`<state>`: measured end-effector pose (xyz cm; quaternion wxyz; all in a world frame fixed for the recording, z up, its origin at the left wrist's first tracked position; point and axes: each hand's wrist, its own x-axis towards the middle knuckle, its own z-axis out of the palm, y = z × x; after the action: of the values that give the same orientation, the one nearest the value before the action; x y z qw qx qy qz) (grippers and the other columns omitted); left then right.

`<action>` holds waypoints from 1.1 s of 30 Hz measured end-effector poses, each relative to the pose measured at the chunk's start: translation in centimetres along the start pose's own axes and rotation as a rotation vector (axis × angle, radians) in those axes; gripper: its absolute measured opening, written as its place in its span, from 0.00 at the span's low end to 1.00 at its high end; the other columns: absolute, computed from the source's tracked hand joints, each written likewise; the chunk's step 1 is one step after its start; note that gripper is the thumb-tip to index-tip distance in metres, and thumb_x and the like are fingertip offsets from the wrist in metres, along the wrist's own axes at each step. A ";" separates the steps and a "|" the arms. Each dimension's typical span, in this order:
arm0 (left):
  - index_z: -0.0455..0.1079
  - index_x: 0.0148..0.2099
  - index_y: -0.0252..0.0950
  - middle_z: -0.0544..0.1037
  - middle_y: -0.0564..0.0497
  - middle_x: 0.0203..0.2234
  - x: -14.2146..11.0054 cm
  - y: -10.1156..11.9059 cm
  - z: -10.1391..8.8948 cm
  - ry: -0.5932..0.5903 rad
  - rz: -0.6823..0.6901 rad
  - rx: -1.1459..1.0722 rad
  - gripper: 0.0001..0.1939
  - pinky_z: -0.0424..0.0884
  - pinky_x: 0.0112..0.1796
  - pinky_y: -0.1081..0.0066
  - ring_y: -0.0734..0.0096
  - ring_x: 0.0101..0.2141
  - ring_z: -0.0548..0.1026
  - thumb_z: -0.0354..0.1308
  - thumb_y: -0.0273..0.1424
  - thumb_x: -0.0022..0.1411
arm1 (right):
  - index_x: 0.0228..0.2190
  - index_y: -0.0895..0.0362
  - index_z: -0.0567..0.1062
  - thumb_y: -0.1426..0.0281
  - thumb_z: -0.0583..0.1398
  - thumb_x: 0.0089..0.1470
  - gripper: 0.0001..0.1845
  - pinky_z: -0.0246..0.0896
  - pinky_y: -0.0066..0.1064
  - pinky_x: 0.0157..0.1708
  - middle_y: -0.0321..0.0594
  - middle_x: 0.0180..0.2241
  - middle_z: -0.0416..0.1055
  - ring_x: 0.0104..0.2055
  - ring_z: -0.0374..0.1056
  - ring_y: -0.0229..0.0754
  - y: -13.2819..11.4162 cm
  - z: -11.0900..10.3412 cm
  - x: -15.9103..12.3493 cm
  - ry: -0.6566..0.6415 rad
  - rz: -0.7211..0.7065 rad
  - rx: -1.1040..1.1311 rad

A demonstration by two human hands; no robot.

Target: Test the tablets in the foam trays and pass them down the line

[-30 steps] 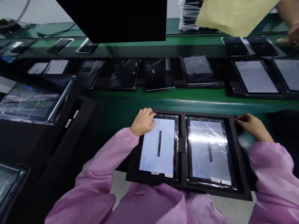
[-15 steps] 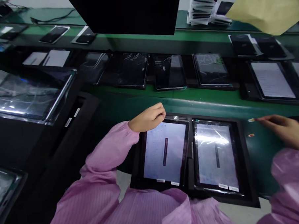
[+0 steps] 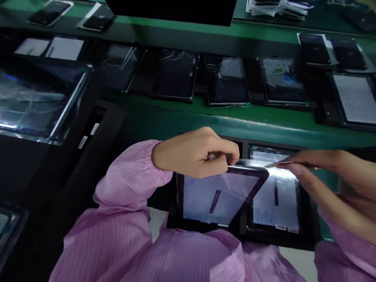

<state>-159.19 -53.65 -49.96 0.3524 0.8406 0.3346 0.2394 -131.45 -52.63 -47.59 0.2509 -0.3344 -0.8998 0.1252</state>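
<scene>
Slanting tablet (image 3: 228, 197) gripped beneath left hand (image 3: 196, 153), near thin piece (image 3: 280, 163) pinched in right hand (image 3: 360, 185)

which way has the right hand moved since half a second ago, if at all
Yes, leftward: the right hand was beyond the right edge of the black tray; now it reaches over the right-hand tablet.

Tablet (image 3: 220, 198) left of second tablet (image 3: 274, 206)

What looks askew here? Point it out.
The left tablet: its far edge is tilted up out of the black tray, while the right tablet lies flat. The left hand gripping it explains that. No spill or damage stands out.
</scene>
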 end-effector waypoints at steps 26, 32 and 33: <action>0.59 0.20 0.34 0.62 0.59 0.16 -3.4 0.9 1.9 0.532 -0.303 -0.439 0.12 0.55 0.21 0.78 0.84 0.20 0.60 0.57 0.23 0.52 | 0.36 0.56 0.69 0.69 0.55 0.62 0.04 0.60 0.23 0.20 0.31 0.22 0.73 0.20 0.68 0.32 -4.6 4.0 7.1 -0.358 -0.288 0.180; 0.59 0.26 0.35 0.64 0.58 0.20 -4.4 1.5 1.8 0.500 -0.319 -0.462 0.11 0.59 0.22 0.78 0.83 0.21 0.63 0.56 0.25 0.59 | 0.36 0.54 0.70 0.69 0.55 0.63 0.05 0.59 0.25 0.19 0.32 0.23 0.73 0.21 0.68 0.33 -4.9 3.8 7.1 -0.365 -0.275 0.168; 0.60 0.29 0.36 0.65 0.58 0.21 -4.8 1.7 2.0 0.499 -0.316 -0.477 0.10 0.61 0.22 0.78 0.83 0.22 0.65 0.57 0.27 0.60 | 0.36 0.54 0.70 0.68 0.55 0.63 0.05 0.59 0.25 0.19 0.32 0.23 0.73 0.21 0.68 0.33 -4.9 3.8 7.1 -0.366 -0.263 0.172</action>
<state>-160.40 -58.93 -50.74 0.4787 0.5886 0.4706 0.4505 -140.70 -51.82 -46.23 0.1253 -0.1633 -0.9521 0.2259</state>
